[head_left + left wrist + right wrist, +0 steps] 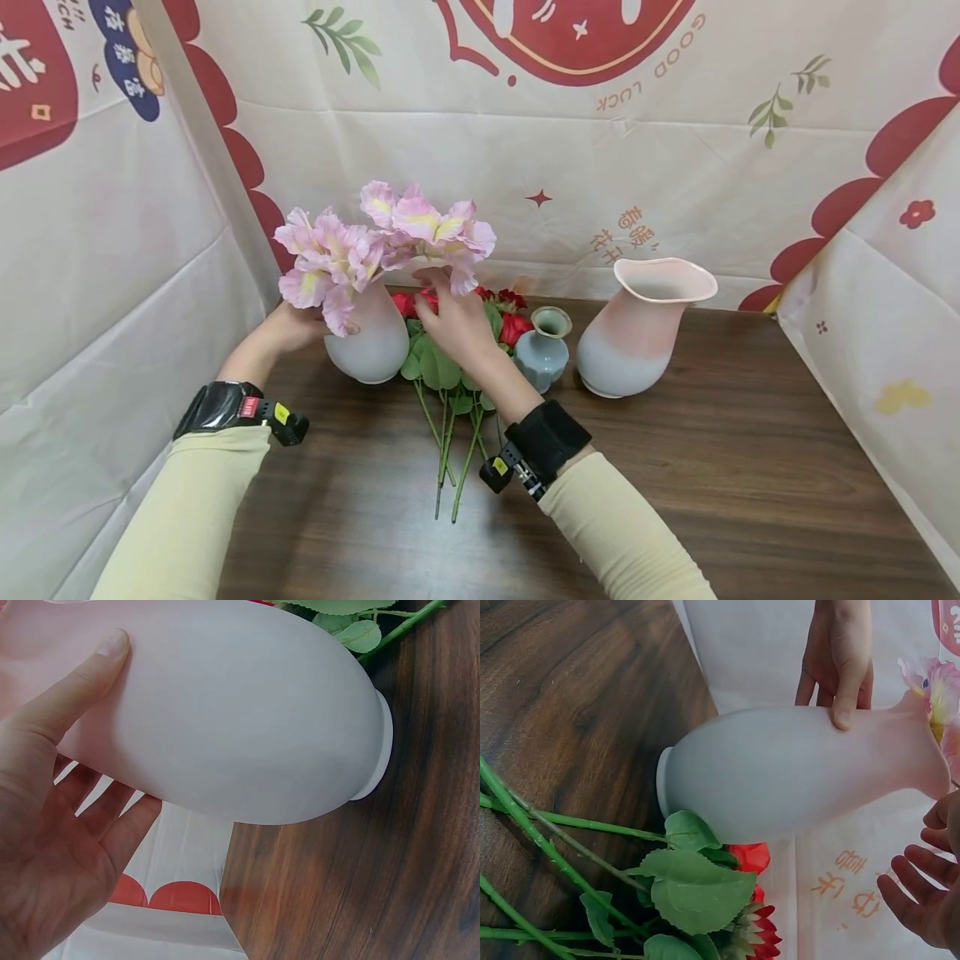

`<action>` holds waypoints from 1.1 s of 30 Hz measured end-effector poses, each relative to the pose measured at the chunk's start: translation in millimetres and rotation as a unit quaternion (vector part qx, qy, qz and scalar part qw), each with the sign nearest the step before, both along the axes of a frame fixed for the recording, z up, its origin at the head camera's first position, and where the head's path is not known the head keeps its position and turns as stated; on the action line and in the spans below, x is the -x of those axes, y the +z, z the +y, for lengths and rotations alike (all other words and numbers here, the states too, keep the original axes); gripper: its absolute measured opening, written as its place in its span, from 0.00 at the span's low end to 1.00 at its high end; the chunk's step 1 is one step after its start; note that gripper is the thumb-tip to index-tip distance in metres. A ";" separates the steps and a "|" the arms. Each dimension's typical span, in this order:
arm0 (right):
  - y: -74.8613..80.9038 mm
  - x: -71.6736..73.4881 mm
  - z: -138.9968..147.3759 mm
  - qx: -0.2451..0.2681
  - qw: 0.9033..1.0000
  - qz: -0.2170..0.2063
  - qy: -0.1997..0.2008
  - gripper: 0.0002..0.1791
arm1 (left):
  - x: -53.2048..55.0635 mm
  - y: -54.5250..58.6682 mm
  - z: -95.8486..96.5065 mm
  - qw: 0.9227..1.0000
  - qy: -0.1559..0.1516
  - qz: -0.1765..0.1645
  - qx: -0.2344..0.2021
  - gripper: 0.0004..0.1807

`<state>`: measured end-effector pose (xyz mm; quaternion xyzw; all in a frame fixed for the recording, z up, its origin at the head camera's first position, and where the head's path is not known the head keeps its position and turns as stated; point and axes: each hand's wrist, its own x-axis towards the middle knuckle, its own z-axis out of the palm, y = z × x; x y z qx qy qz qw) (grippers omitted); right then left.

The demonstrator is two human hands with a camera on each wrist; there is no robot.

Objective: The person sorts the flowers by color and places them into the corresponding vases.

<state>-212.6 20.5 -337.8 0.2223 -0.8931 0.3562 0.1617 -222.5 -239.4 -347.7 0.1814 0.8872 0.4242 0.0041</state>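
My left hand (294,327) grips a pink-and-white vase (247,720) at its upper side, thumb in front and fingers behind, as the left wrist view shows. The vase stands upright on the table at left. Pink artificial flowers (330,254) with yellow centres spread above its mouth, and a second pink cluster (431,225) leans right. Right at the rim, my right hand (457,325) reaches up under that cluster, its fingers (922,862) curved and spread. Petals and the frame edge hide part of it; whether it pinches a stem I cannot tell.
Red roses (516,327) with green leaves and long stems lie on the table (712,467) beneath my right forearm. A small blue-grey vase (542,360) stands beside them. Farther right is another pink-and-white vase (633,342). Printed cloth walls (480,158) enclose the table.
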 end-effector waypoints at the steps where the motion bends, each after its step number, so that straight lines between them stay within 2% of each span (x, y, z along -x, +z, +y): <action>1: -1.4 0.6 1.3 0.024 1.000 -0.005 0.001 0.15 | -0.1 0.3 0.2 1.000 -0.001 -0.002 -0.002 0.45; 4: -4.7 3.0 4.5 0.124 0.992 -0.013 0.007 0.14 | -0.1 1.2 0.5 1.000 -0.002 -0.003 0.000 0.45; 6: -5.5 4.2 5.3 0.198 0.980 -0.016 0.007 0.13 | 0.1 2.0 1.0 1.000 -0.002 -0.004 0.003 0.44; 9: -2.8 4.9 4.7 0.305 0.951 -0.041 0.015 0.13 | 0.2 3.1 2.1 1.000 -0.004 -0.005 0.005 0.44; 12: 3.1 5.3 1.9 0.393 0.916 -0.080 0.031 0.14 | 0.6 3.6 3.2 1.000 -0.004 -0.010 0.003 0.44; 14: 7.2 5.2 -0.8 0.438 0.892 -0.100 0.040 0.14 | 0.3 3.8 3.8 1.000 -0.001 -0.014 0.007 0.44; 15: 8.9 5.3 -2.1 0.453 0.884 -0.105 0.044 0.15 | 0.2 3.8 4.0 1.000 -0.001 -0.016 0.008 0.44; 18: 13.4 6.5 -7.0 0.484 0.867 -0.109 0.053 0.15 | 0.3 4.0 4.6 1.000 -0.001 -0.021 0.006 0.45; 21: 18.5 8.9 -12.9 0.503 0.857 -0.101 0.060 0.11 | 0.8 4.1 5.2 1.000 -0.003 -0.021 0.005 0.45; 24: 25.4 9.8 -19.8 0.500 0.860 -0.093 0.052 0.04 | 1.1 3.5 5.1 1.000 0.000 -0.014 0.014 0.43; 25: 27.7 10.0 -22.2 0.490 0.866 -0.091 0.047 0.06 | 0.7 3.6 5.1 1.000 0.002 -0.014 0.016 0.43; 26: 29.6 10.2 -24.6 0.476 0.874 -0.087 0.043 0.06 | 0.3 3.3 4.8 1.000 0.003 -0.011 0.018 0.42; 27: 30.7 10.7 -27.3 0.453 0.888 -0.079 0.032 0.06 | 0.0 2.9 4.5 1.000 0.005 -0.008 0.021 0.41; 29: 30.7 12.1 -32.6 0.412 0.909 -0.064 0.023 0.07 | -0.8 1.9 3.3 1.000 0.006 -0.007 0.024 0.41; 33: 24.7 12.5 -41.1 0.332 0.943 -0.026 0.006 0.15 | -2.9 0.8 1.8 1.000 0.008 -0.013 0.019 0.42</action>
